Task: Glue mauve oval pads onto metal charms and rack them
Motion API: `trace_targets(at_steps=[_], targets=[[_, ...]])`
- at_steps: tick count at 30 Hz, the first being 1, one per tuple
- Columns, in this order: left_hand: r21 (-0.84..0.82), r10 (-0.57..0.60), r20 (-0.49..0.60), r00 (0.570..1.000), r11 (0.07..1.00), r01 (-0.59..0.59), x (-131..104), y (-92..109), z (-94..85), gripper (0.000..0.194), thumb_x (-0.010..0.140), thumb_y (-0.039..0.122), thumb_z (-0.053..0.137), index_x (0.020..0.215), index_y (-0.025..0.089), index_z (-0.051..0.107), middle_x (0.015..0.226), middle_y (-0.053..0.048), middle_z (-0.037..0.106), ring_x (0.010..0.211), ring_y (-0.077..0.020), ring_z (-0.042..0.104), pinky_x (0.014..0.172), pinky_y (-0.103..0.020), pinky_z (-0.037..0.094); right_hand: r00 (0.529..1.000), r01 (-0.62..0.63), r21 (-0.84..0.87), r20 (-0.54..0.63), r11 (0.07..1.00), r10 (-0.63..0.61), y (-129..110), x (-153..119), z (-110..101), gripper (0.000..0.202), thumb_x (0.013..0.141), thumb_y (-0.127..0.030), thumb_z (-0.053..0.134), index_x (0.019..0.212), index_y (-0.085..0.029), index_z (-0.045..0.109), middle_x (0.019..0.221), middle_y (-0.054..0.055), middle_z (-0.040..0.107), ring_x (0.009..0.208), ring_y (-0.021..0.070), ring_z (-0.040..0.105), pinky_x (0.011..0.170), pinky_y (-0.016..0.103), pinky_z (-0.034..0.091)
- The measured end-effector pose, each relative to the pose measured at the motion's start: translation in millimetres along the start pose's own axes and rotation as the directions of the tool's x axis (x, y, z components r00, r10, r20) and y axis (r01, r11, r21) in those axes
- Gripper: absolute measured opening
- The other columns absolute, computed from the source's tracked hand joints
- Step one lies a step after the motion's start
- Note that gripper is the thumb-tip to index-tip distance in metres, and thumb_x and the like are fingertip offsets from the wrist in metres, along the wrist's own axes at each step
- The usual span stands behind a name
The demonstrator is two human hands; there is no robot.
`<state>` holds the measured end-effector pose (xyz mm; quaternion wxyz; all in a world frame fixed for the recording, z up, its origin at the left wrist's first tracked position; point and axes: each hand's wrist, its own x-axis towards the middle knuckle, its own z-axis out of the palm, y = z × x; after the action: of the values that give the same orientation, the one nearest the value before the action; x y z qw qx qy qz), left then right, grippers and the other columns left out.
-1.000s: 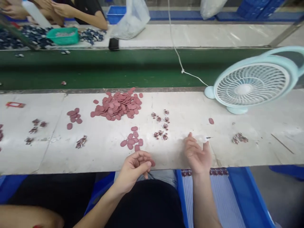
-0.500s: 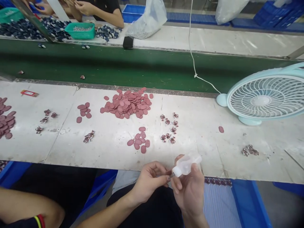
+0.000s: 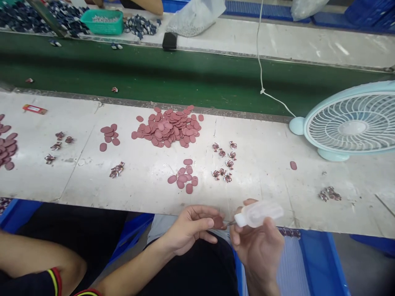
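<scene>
My left hand (image 3: 196, 230) pinching a reddish oval disc (image 3: 218, 222) at the worktable's (image 3: 148, 191) near edge, my right fingers closed round a translucent squeeze bottle (image 3: 261, 213), tip at the disc.

A translucent bottle (image 3: 261, 213) with a white cap is held tilted, its thin tip at the edge of a flat, reddish-brown disc (image 3: 217, 222), also held up.

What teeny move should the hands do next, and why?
I think the right hand might nudge the clear bottle a little left, so its thin tip is over the reddish oval piece. The left hand holds that piece, and the tip points at it, only by its edge.
</scene>
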<state>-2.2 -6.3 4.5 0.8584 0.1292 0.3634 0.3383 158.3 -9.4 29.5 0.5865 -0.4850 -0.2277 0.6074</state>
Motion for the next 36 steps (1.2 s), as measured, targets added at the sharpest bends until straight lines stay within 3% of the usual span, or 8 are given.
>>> trace_targets(at_steps=[5, 8, 12, 17, 24, 30, 36], targets=[[-0.123, 0.036, -0.001, 0.999, 0.992, -0.036, -5.2, 1.1, 3.7, 0.023, 0.081, 0.019, 0.076, 0.104, 0.017, 0.076, 0.115, -0.014, 0.074, 0.1, -0.0238, 0.072, 0.072, -0.02, 0.058, 0.948, 0.252, -0.229, -0.134, 0.94, -0.287, -3.4, -9.1, 7.6, 0.036, 0.068, -0.055, 0.068, 0.099, -0.037, 0.061, 0.058, -0.006, 0.058, 0.035, 0.0148, 0.05, 0.033, 0.029, 0.04], [-0.131, 0.054, 0.023, 0.998, 0.99, -0.051, -5.2, 0.0, 5.7, 0.023, 0.082, 0.019, 0.075, 0.105, 0.017, 0.076, 0.117, -0.014, 0.073, 0.102, -0.0227, 0.071, 0.081, -0.024, 0.057, 0.893, 0.386, -0.325, -0.104, 0.863, -0.438, 1.3, -16.2, 17.7, 0.032, 0.072, -0.05, 0.065, 0.101, -0.037, 0.059, 0.06, -0.005, 0.059, 0.041, 0.0187, 0.055, 0.042, 0.037, 0.045], [-0.141, 0.069, 0.018, 0.997, 0.988, -0.065, -5.1, -1.8, 5.6, 0.026, 0.079, 0.023, 0.079, 0.104, 0.017, 0.076, 0.111, -0.014, 0.075, 0.09, -0.0214, 0.073, 0.086, -0.033, 0.057, 0.846, 0.47, -0.375, -0.064, 0.799, -0.529, 5.9, -17.4, 22.2, 0.028, 0.078, -0.04, 0.062, 0.104, -0.034, 0.056, 0.064, -0.003, 0.064, 0.047, 0.0215, 0.06, 0.044, 0.038, 0.047], [-0.13, 0.073, -0.007, 0.997, 0.989, -0.073, -5.1, -2.1, 5.5, 0.032, 0.074, 0.027, 0.083, 0.103, 0.017, 0.077, 0.108, -0.013, 0.076, 0.085, -0.0217, 0.073, 0.085, -0.036, 0.056, 0.824, 0.511, -0.432, 0.001, 0.743, -0.567, 5.1, -14.2, 20.5, 0.023, 0.084, -0.027, 0.06, 0.107, -0.027, 0.054, 0.068, -0.001, 0.068, 0.049, 0.0216, 0.062, 0.049, 0.039, 0.05], [-0.132, 0.084, -0.001, 0.996, 0.988, -0.083, -4.8, -1.2, 5.3, 0.031, 0.073, 0.027, 0.084, 0.101, 0.017, 0.078, 0.107, -0.012, 0.076, 0.083, -0.0202, 0.072, 0.085, -0.035, 0.056, 0.838, 0.502, -0.449, 0.044, 0.739, -0.543, 6.9, -15.2, 18.4, 0.027, 0.083, -0.027, 0.063, 0.109, -0.026, 0.054, 0.071, 0.0, 0.07, 0.053, 0.0231, 0.064, 0.047, 0.038, 0.05], [-0.131, 0.06, -0.004, 0.998, 0.99, -0.06, -6.2, -1.6, 4.1, 0.031, 0.075, 0.028, 0.082, 0.103, 0.016, 0.077, 0.103, -0.013, 0.076, 0.085, -0.0203, 0.072, 0.083, -0.033, 0.056, 0.829, 0.505, -0.367, -0.047, 0.781, -0.558, 5.7, -13.8, 21.8, 0.024, 0.081, -0.034, 0.063, 0.101, -0.023, 0.055, 0.067, 0.001, 0.067, 0.052, 0.026, 0.066, 0.045, 0.041, 0.051], [-0.14, 0.062, -0.011, 0.998, 0.988, -0.063, -5.6, -3.3, 2.6, 0.028, 0.076, 0.026, 0.081, 0.103, 0.018, 0.077, 0.108, -0.012, 0.076, 0.083, -0.0188, 0.073, 0.084, -0.032, 0.057, 0.844, 0.5, -0.432, 0.049, 0.75, -0.534, 2.8, -14.1, 22.9, 0.025, 0.08, -0.029, 0.065, 0.102, -0.024, 0.055, 0.068, 0.001, 0.069, 0.051, 0.0241, 0.065, 0.042, 0.038, 0.05]])
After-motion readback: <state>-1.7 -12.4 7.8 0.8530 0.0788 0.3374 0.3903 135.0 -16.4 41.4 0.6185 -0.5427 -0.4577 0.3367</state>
